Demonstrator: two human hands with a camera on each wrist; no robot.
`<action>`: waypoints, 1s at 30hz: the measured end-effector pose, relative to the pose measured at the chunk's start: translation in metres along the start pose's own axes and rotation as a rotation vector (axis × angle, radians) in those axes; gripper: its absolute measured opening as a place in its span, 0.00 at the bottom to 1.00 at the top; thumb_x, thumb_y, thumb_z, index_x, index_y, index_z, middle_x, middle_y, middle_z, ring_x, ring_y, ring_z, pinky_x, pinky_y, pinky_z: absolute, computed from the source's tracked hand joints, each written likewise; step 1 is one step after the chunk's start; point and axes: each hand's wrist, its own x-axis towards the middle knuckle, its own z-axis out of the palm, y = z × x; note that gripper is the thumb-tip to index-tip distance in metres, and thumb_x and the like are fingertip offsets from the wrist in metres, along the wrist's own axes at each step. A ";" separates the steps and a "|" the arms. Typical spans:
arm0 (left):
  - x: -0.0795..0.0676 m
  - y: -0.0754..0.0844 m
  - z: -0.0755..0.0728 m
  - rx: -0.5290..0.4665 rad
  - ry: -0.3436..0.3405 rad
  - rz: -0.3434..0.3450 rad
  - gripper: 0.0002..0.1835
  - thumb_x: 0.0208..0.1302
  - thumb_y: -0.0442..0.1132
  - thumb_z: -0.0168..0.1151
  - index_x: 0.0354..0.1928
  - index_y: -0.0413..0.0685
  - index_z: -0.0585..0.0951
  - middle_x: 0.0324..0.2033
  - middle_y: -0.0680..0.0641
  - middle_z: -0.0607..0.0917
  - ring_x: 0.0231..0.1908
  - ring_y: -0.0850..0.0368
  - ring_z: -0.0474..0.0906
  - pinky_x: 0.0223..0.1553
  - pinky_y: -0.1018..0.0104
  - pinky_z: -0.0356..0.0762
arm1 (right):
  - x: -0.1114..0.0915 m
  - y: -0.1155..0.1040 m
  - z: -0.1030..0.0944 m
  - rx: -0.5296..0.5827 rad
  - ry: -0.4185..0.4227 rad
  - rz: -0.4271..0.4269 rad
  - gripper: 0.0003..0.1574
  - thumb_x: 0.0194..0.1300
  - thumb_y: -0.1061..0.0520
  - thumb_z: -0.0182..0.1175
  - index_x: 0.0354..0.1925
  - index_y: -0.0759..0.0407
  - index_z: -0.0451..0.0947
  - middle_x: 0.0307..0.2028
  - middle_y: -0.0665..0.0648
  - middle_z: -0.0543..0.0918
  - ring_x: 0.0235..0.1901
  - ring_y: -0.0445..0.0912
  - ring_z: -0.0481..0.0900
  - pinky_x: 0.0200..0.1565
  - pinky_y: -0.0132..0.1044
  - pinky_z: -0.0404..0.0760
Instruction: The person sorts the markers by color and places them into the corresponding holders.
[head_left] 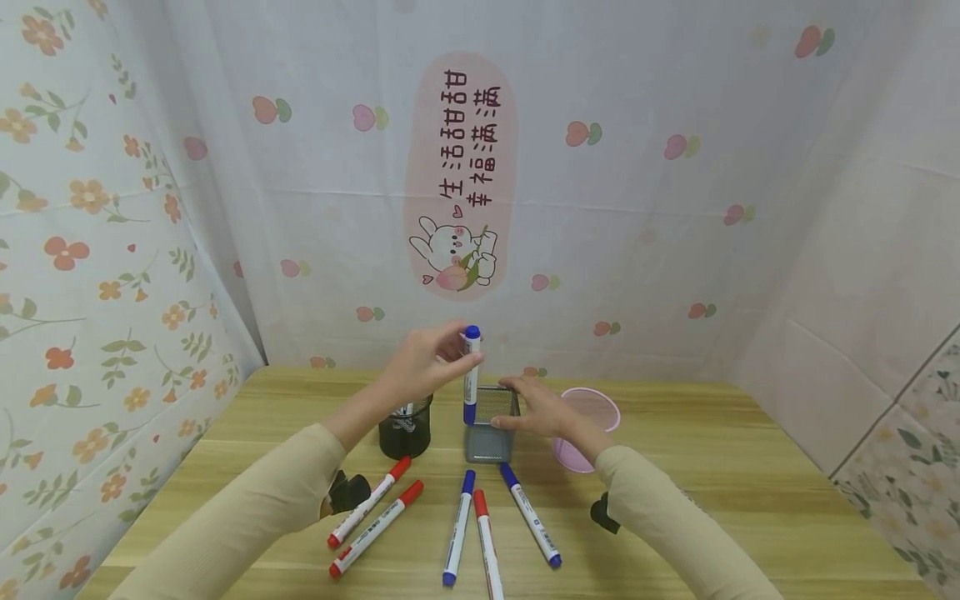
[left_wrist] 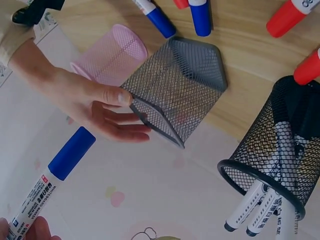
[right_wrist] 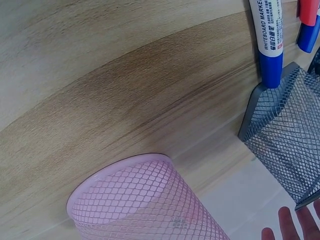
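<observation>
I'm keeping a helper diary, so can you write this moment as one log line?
left hand: holds blue marker nearly upright; right hand: holds gray mesh holder; black holder: markers inside; pink holder: on table

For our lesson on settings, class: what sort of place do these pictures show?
Probably an indoor desk space, perhaps screened off: a wood-grain table with printed cloth hung behind it and at its sides, plus markers and mesh pen cups.
</observation>
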 end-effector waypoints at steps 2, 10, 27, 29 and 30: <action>0.004 -0.001 0.000 0.009 0.000 -0.010 0.12 0.56 0.38 0.60 0.41 0.40 0.75 0.23 0.53 0.80 0.23 0.65 0.75 0.27 0.70 0.74 | 0.000 0.000 0.000 0.001 0.001 -0.005 0.45 0.50 0.41 0.63 0.59 0.65 0.61 0.51 0.60 0.71 0.53 0.54 0.66 0.53 0.48 0.63; 0.015 -0.007 0.003 0.057 -0.003 -0.081 0.20 0.57 0.41 0.59 0.49 0.36 0.74 0.26 0.50 0.80 0.25 0.63 0.76 0.29 0.72 0.74 | 0.000 0.001 0.000 -0.003 -0.004 -0.017 0.45 0.51 0.42 0.62 0.59 0.65 0.62 0.52 0.61 0.71 0.54 0.54 0.65 0.54 0.48 0.62; 0.030 -0.025 0.017 0.083 -0.020 -0.161 0.22 0.59 0.43 0.58 0.51 0.37 0.72 0.29 0.48 0.81 0.27 0.60 0.77 0.31 0.69 0.74 | 0.000 0.000 -0.001 0.017 -0.025 0.021 0.46 0.50 0.41 0.63 0.59 0.64 0.61 0.52 0.59 0.71 0.53 0.53 0.66 0.53 0.48 0.63; 0.031 -0.027 0.019 0.079 -0.017 -0.158 0.20 0.59 0.42 0.58 0.50 0.37 0.73 0.28 0.48 0.81 0.26 0.59 0.77 0.30 0.69 0.74 | 0.000 0.000 -0.001 0.015 -0.028 0.023 0.46 0.50 0.41 0.63 0.59 0.64 0.61 0.52 0.59 0.71 0.53 0.53 0.66 0.53 0.48 0.64; 0.031 -0.028 0.020 0.079 -0.014 -0.158 0.20 0.59 0.42 0.58 0.49 0.37 0.73 0.28 0.48 0.81 0.26 0.59 0.77 0.30 0.69 0.74 | 0.001 0.000 -0.001 0.016 -0.030 0.025 0.46 0.50 0.41 0.63 0.60 0.63 0.61 0.52 0.59 0.71 0.53 0.53 0.66 0.53 0.48 0.64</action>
